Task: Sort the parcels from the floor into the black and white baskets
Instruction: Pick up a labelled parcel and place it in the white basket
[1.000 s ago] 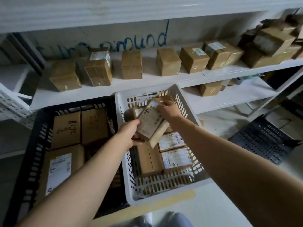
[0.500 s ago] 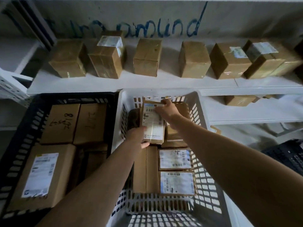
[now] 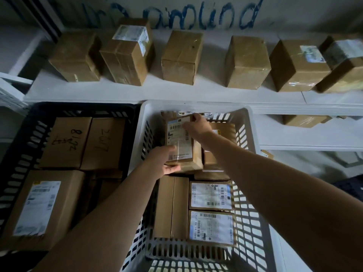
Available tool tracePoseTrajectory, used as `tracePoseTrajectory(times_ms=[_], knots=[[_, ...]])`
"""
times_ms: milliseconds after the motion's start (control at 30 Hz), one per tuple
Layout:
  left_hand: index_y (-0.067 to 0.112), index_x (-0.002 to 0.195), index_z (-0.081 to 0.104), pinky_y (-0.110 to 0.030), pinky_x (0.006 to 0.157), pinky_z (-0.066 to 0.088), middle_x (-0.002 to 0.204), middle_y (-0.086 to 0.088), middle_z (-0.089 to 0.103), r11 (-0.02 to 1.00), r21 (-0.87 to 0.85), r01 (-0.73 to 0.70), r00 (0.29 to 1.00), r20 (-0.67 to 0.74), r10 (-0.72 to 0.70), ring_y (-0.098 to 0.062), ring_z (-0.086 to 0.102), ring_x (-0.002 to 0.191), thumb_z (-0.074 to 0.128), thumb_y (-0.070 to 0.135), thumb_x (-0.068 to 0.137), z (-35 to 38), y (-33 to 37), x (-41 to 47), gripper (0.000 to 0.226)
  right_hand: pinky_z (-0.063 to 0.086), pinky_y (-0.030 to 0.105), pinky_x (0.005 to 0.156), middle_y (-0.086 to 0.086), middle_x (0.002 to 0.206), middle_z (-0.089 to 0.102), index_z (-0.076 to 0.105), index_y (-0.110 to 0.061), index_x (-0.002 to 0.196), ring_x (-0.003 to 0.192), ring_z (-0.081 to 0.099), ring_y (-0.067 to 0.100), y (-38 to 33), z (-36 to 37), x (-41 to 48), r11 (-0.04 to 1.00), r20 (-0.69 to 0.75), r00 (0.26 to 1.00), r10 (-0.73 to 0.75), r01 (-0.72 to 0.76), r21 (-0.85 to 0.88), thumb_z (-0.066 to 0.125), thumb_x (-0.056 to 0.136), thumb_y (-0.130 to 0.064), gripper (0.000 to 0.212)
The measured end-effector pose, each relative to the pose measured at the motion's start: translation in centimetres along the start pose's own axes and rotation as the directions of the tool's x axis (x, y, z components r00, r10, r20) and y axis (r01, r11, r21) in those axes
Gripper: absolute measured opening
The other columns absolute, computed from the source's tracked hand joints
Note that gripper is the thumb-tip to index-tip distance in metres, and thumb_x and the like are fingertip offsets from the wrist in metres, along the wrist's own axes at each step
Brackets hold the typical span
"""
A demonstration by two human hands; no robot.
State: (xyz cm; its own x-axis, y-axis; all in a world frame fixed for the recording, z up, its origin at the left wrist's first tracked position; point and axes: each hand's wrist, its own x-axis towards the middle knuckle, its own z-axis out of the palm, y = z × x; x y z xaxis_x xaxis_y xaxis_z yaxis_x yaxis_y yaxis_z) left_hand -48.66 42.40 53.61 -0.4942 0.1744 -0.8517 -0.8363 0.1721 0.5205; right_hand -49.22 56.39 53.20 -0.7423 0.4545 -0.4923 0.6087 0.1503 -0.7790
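A person's two bare hands hold a labelled cardboard parcel (image 3: pixel 181 142) inside the white basket (image 3: pixel 225 107), at its far end and above the parcels already packed there; whether it rests on them cannot be told. The left hand (image 3: pixel 164 160) grips the parcel's near corner, fingers on top over the shipping label and thumb underneath, while the right hand (image 3: pixel 197 126) curls its fingers over the parcel's far edge. Below the forearms, the near half of the white basket holds a plain brown box (image 3: pixel 170 207) with two flat parcels beside it, one (image 3: pixel 211 196) behind the other (image 3: pixel 211 226), both with white barcode labels facing up. Another brown parcel (image 3: pixel 224 130) lies at the far right of the basket, partly hidden by the right wrist. Touching the white basket on its left, the black basket (image 3: pixel 82 107) contains two boxes marked with handwritten numbers (image 3: pixel 66 142) (image 3: pixel 104 142) side by side at the back and a larger box with a white label (image 3: pixel 41 207) at the front. Behind both baskets, a white shelf (image 3: pixel 137 93) carries a row of six cardboard boxes (image 3: pixel 181 57), some taped and labelled, under blue handwriting (image 3: pixel 196 16) on the wall. A further box (image 3: pixel 304 120) sits on a lower shelf to the right.
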Motion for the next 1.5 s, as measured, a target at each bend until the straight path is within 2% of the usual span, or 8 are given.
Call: tracePoseTrajectory(times_ms=[300,400,500,867,1200,1367,1433,1500], knots=[[0.011,0.124,0.048,-0.039,0.063,0.056,0.12,-0.018,0.054,0.99,0.1,0.097,0.993,-0.07,-0.091,-0.038,0.059,0.099,0.052,0.017,0.094,-2.7,0.0,1.5,0.031,0.048,0.027,0.065,0.012,0.104,0.062,0.059,-0.014,0.109,0.093,0.059,0.025,-1.4,1.2,-0.1,0.998,0.105,0.993,-0.045,0.041,0.047,0.052,0.091,-0.02,0.019],[0.015,0.137,0.04,-0.045,0.08,0.051,0.139,-0.016,0.044,0.974,0.216,0.066,0.988,-0.147,-0.034,-0.04,0.054,0.114,0.049,0.035,0.097,-2.9,-0.1,2.3,0.045,0.053,0.029,0.082,0.011,0.124,0.058,0.046,-0.014,0.137,0.105,0.059,0.023,-0.9,1.5,0.0,0.998,0.083,0.997,-0.005,-0.001,0.067,0.052,0.094,-0.018,0.044],[0.014,0.133,0.046,-0.044,0.082,0.046,0.127,-0.009,0.055,0.992,0.117,-0.048,0.999,-0.01,0.05,-0.033,0.054,0.115,0.049,0.048,0.093,-2.4,-0.1,2.7,0.051,0.049,0.041,0.094,0.013,0.124,0.057,0.053,-0.014,0.129,0.113,0.053,0.03,-0.2,1.0,0.1,0.994,-0.023,0.998,0.051,-0.053,-0.1,0.049,0.093,-0.018,0.037],[0.011,0.128,0.055,-0.039,0.088,0.044,0.119,-0.014,0.059,0.905,0.281,-0.32,0.946,0.136,0.293,-0.027,0.056,0.105,0.052,0.008,0.092,0.1,0.0,4.4,0.035,0.042,0.018,0.066,0.016,0.125,0.06,0.06,-0.001,0.12,0.116,0.056,0.029,0.7,-2.8,-0.2,0.995,-0.198,0.976,0.089,-0.096,-0.027,0.044,0.093,-0.006,0.032],[0.023,0.126,0.05,-0.031,0.06,0.043,0.103,-0.004,0.06,0.963,0.179,-0.202,0.972,0.16,0.174,-0.023,0.057,0.089,0.065,0.02,0.085,0.0,-1.0,4.4,0.043,0.052,0.03,0.087,0.011,0.125,0.06,0.054,-0.002,0.123,0.114,0.059,0.025,1.3,-2.5,-2.0,0.881,-0.13,0.991,0.033,-0.09,-0.465,0.048,0.095,-0.004,0.029],[0.023,0.127,0.053,-0.035,0.064,0.045,0.106,-0.005,0.061,0.955,0.13,-0.266,0.959,0.131,0.25,-0.025,0.057,0.093,0.063,0.016,0.085,-0.7,-1.3,4.1,0.044,0.046,0.024,0.07,0.007,0.117,0.061,0.05,-0.003,0.127,0.104,0.062,0.021,1.8,-1.8,-2.7,0.772,-0.099,0.995,0.017,-0.076,-0.631,0.051,0.095,-0.007,0.032],[0.025,0.122,0.056,-0.034,0.063,0.045,0.105,-0.003,0.061,0.952,0.133,-0.275,0.959,0.113,0.261,-0.024,0.057,0.091,0.062,0.016,0.085,-1.2,-1.5,3.7,0.038,0.045,0.023,0.065,0.006,0.102,0.061,0.048,-0.002,0.128,0.09,0.062,0.019,2.6,-1.4,-3.1,0.912,-0.099,0.994,0.051,-0.087,-0.4,0.05,0.095,-0.008,0.033],[0.026,0.119,0.057,-0.033,0.063,0.045,0.104,-0.003,0.063,0.951,0.136,-0.277,0.96,0.082,0.268,-0.024,0.059,0.09,0.062,0.018,0.086,-1.7,-1.9,3.0,0.035,0.054,0.031,0.079,0.009,0.093,0.055,0.052,0.0,0.126,0.082,0.056,0.022,2.0,-0.9,-3.4,0.919,-0.117,0.935,0.334,-0.295,0.262,0.048,0.095,-0.013,0.034]])
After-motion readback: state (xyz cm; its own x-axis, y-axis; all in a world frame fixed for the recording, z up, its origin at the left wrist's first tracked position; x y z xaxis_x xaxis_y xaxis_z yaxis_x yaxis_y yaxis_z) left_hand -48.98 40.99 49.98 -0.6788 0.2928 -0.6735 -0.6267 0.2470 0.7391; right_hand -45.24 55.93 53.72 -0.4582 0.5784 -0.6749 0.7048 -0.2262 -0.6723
